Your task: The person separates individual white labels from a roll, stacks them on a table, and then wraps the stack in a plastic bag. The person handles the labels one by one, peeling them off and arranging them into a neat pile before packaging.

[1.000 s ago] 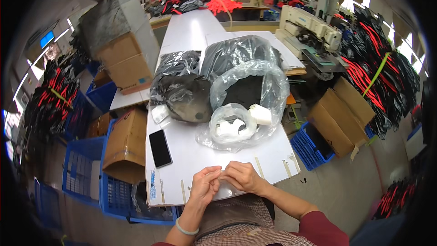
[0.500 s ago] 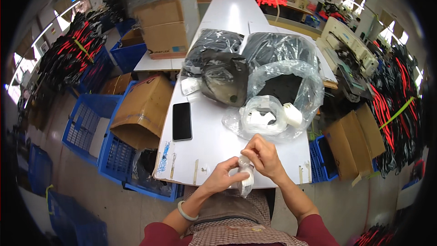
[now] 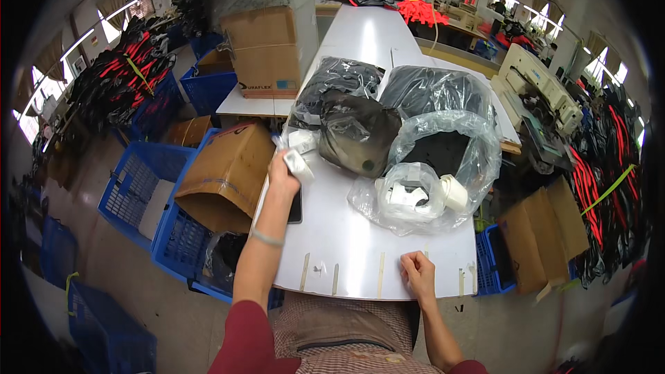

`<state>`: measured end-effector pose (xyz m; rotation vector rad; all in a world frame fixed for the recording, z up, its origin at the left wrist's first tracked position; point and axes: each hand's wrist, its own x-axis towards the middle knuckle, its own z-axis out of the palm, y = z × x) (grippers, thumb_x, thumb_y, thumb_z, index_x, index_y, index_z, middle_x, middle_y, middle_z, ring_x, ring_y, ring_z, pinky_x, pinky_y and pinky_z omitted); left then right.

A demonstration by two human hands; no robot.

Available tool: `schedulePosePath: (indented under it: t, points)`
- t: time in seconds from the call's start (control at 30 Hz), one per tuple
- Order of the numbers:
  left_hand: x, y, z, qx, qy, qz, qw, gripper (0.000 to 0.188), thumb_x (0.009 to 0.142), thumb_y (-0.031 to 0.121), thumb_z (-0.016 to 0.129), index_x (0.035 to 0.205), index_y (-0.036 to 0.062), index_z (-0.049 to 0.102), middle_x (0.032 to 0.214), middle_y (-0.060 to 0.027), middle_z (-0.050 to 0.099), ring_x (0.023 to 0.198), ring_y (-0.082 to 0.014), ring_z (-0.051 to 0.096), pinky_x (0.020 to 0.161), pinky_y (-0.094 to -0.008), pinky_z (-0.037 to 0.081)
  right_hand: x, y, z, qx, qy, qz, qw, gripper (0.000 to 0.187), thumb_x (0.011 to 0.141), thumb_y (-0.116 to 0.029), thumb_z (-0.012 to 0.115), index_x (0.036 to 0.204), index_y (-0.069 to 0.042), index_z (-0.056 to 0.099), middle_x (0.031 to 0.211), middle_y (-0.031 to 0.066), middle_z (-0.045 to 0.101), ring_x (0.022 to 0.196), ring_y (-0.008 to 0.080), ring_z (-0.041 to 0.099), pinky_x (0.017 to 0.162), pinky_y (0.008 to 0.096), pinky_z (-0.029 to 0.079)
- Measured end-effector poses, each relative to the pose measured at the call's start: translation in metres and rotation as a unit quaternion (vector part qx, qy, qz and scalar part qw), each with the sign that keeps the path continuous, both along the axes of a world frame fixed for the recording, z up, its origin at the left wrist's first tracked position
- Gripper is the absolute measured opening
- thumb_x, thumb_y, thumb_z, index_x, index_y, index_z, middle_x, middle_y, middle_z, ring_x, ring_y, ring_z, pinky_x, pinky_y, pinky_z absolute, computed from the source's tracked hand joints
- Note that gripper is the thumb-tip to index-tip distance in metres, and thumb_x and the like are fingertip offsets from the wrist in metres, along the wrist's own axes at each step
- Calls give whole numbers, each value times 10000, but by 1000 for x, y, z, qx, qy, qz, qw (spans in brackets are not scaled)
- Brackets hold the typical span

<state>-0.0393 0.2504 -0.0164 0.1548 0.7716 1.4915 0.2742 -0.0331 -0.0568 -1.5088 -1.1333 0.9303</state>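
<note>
My left hand (image 3: 282, 174) reaches to the table's left side, closed round a small white bundle in clear plastic (image 3: 298, 165). Just beyond it lies another white packet (image 3: 303, 140), close to the held one. A black phone (image 3: 296, 209) is mostly covered by my left hand and forearm. Near the front edge, my right hand (image 3: 419, 275) rests on the white tabletop (image 3: 346, 249) with fingers curled in and nothing visible in them. An open clear plastic bag (image 3: 478, 140) stands ahead of it, with a smaller bag of white pieces (image 3: 413, 196) in front.
Dark filled plastic bags (image 3: 438, 90) crowd the table's middle. A brown carton (image 3: 228, 173) sits over blue crates (image 3: 181, 235) on the left. To the right are a sewing machine (image 3: 540, 86) and an open carton (image 3: 544, 235). A tall carton (image 3: 262, 48) stands far left.
My left hand has carried the plastic-wrapped bundle from the front edge forward and left, over the phone. My right hand has let go of it and dropped to the tabletop near the edge.
</note>
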Motion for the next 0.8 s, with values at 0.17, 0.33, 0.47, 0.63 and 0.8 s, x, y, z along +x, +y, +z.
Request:
schedulePosePath:
  t: [0.17, 0.33, 0.47, 0.63, 0.8]
  points:
    - [-4, 111, 19, 9, 116, 153, 981, 253, 862, 21, 596, 1093, -78, 572, 1059, -208, 638, 887, -341, 689, 755, -497, 584, -7, -3, -17, 81, -85, -43, 992, 150, 923, -107, 664, 830, 11, 654, 634, 26, 610, 552, 77, 554, 519, 235, 428]
    - [-3, 159, 65, 40, 132, 183, 973, 261, 888, 29, 617, 1115, -85, 558, 1090, -220, 645, 898, -361, 696, 747, -501, 602, -5, -5, -21, 82, -105, -59, 989, 143, 893, -98, 688, 813, 19, 666, 629, 48, 623, 553, 91, 565, 524, 254, 442]
    - [37, 173, 112, 71, 29, 126, 989, 312, 962, 103, 608, 1193, -89, 527, 1145, -231, 636, 968, -383, 688, 791, -586, 596, -6, -2, -9, 103, -139, -67, 983, 127, 880, -90, 695, 820, 21, 674, 639, 63, 626, 566, 103, 570, 530, 268, 447]
    - [106, 160, 140, 65, 214, -25, 974, 421, 955, 117, 626, 1267, -124, 478, 1197, -265, 608, 1025, -380, 667, 825, -591, 570, -6, 0, -5, 107, -123, -50, 985, 109, 863, -81, 709, 832, 15, 668, 728, 117, 648, 591, 196, 619, 552, 305, 478]
    - [200, 38, 118, 403, 633, 113, 652, 275, 822, 79, 664, 1071, -31, 631, 1069, -175, 626, 1007, -335, 580, 930, -415, 441, 11, -3, -4, 89, -69, -23, 993, 101, 863, -91, 721, 859, 2, 683, 747, 115, 663, 607, 196, 640, 559, 307, 495]
